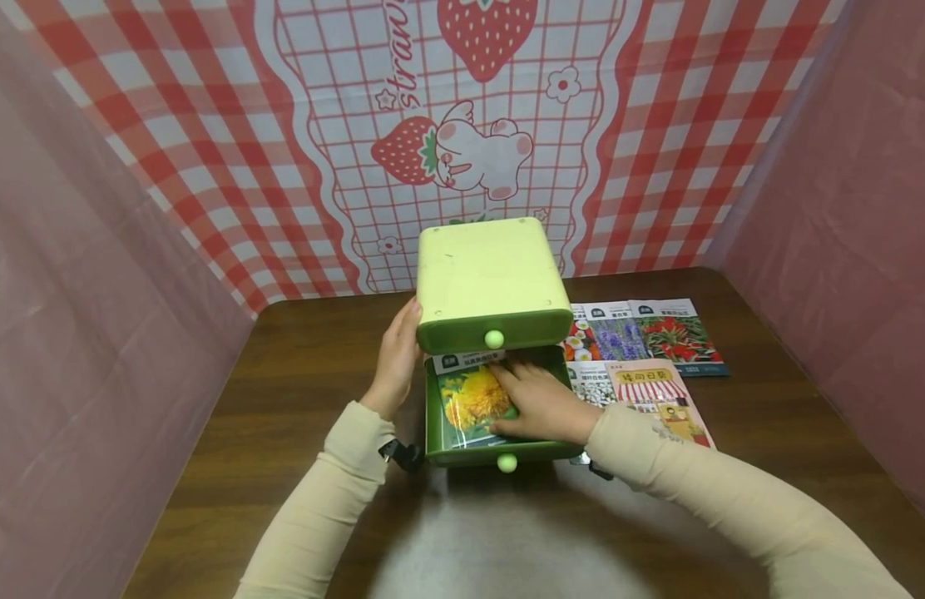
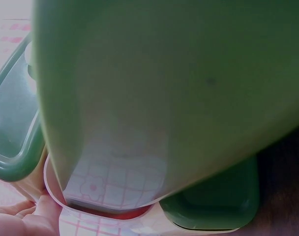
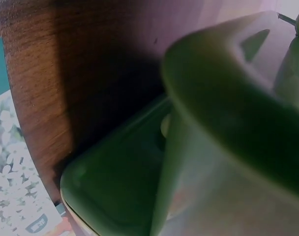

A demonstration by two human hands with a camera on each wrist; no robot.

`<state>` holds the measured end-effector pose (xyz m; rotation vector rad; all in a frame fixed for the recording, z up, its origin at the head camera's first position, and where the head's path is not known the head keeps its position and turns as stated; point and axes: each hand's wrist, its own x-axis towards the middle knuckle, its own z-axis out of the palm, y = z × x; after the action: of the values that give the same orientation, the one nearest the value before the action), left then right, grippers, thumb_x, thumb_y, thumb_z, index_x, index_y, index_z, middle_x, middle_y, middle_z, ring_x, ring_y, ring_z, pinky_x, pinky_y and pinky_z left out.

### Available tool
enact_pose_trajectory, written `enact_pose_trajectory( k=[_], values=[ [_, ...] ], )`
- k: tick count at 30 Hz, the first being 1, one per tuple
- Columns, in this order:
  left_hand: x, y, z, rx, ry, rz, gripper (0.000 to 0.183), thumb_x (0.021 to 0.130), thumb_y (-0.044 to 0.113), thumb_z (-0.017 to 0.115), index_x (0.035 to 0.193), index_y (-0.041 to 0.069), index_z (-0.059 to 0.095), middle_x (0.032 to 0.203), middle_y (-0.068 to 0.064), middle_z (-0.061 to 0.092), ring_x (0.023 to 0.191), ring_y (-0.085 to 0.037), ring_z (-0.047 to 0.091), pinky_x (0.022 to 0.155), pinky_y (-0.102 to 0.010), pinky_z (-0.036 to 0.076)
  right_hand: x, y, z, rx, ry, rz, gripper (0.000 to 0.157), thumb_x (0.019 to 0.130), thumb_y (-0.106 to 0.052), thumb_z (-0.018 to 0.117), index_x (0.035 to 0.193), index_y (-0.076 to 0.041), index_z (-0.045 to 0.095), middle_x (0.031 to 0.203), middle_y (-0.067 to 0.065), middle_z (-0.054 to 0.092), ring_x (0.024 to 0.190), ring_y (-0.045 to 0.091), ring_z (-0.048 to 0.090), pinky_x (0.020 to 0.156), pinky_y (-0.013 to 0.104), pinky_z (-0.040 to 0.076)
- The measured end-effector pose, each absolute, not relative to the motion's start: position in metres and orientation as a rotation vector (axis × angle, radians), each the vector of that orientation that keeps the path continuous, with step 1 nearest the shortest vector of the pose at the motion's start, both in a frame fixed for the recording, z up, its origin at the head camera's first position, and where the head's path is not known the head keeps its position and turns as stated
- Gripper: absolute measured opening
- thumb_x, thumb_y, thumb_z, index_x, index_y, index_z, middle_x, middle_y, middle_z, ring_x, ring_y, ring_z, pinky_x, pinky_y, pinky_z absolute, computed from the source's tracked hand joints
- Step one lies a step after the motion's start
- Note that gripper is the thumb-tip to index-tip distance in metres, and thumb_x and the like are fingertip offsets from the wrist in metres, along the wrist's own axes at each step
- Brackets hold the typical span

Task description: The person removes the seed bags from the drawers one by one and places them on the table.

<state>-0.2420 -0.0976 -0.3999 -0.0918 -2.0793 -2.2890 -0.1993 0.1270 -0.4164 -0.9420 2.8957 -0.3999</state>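
A small pale-yellow drawer cabinet [image 1: 492,270] with green drawer fronts stands near the back of the table. Below its shut top drawer [image 1: 455,337], a green drawer [image 1: 462,457] is pulled out. In that drawer lies a flower seed packet [image 1: 470,401] with a yellow bloom on it. My right hand [image 1: 546,405] reaches inside, its fingers spread over the packet's right part. Against the cabinet's left side rests my left hand [image 1: 398,358], also partly seen in the left wrist view. The drawer's underside [image 2: 139,88] fills much of that view, above another green drawer front [image 2: 213,204].
To the right of the cabinet lie several flower seed packets, including a red-flowered one [image 1: 675,337], a purple one [image 1: 620,339], and a packet with a striped awning [image 1: 660,399]. A strawberry-print checked cloth [image 1: 320,108] hangs behind; pink curtains flank the table [image 1: 283,399].
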Motion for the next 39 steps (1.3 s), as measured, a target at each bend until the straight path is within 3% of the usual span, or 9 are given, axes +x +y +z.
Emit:
enact_pose_trajectory(
  k=[8,17,23,28,34,39],
  values=[
    [-0.243,-0.098,-0.401,-0.106,-2.090,-2.278,0.056,0.104,0.043,0.039,0.152,0.015,0.036,0.155,-0.007,0.040,0.131,-0.029,0.051,0.107,-0.047,0.048,-0.199,0.126,-0.413,-0.923,2.879,-0.514,0.091,0.083,-0.043,0.075,0.151,0.001,0.033,0.155,0.028,0.030,0.142,0.044,0.034,0.117,0.056,0.032],
    [-0.243,-0.098,-0.401,-0.090,-2.104,-2.250,0.056,0.104,0.042,0.040,0.152,0.014,0.036,0.155,-0.006,0.040,0.131,-0.027,0.051,0.109,-0.044,0.046,-0.195,0.124,-0.407,-0.747,2.735,-0.842,0.081,0.090,-0.037,0.068,0.153,-0.003,0.029,0.155,0.025,0.032,0.135,0.042,0.045,0.110,0.054,0.042],
    [-0.244,-0.099,-0.400,-0.089,-2.111,-2.250,0.055,0.104,0.043,0.040,0.152,0.015,0.036,0.155,-0.005,0.041,0.129,-0.027,0.052,0.106,-0.043,0.048,-0.195,0.124,-0.405,-0.610,2.646,-1.086,0.078,0.093,-0.025,0.067,0.152,0.003,0.026,0.155,0.025,0.033,0.132,0.042,0.048,0.108,0.052,0.045],
    [-0.244,-0.099,-0.401,-0.095,-2.116,-2.253,0.056,0.104,0.044,0.039,0.152,0.016,0.036,0.155,-0.004,0.041,0.128,-0.027,0.053,0.105,-0.043,0.049,-0.201,0.124,-0.408,-0.455,2.539,-1.345,0.069,0.094,-0.012,0.062,0.149,0.010,0.026,0.148,0.032,0.039,0.123,0.043,0.056,0.096,0.043,0.056],
    [-0.244,-0.099,-0.402,-0.103,-2.100,-2.273,0.055,0.104,0.043,0.040,0.152,0.016,0.036,0.154,-0.004,0.041,0.128,-0.027,0.053,0.106,-0.044,0.048,-0.208,0.125,-0.408,-0.285,2.412,-1.530,0.061,0.097,-0.010,0.057,0.147,0.011,0.030,0.140,0.032,0.048,0.118,0.040,0.060,0.095,0.042,0.056],
    [-0.243,-0.099,-0.402,-0.109,-2.090,-2.277,0.054,0.104,0.043,0.039,0.152,0.016,0.037,0.154,-0.005,0.042,0.128,-0.027,0.053,0.105,-0.044,0.049,-0.210,0.126,-0.408,-0.224,2.246,-1.590,0.064,0.097,-0.007,0.055,0.149,0.013,0.023,0.125,0.031,0.059,0.109,0.031,0.064,0.095,0.040,0.057]
  ],
)
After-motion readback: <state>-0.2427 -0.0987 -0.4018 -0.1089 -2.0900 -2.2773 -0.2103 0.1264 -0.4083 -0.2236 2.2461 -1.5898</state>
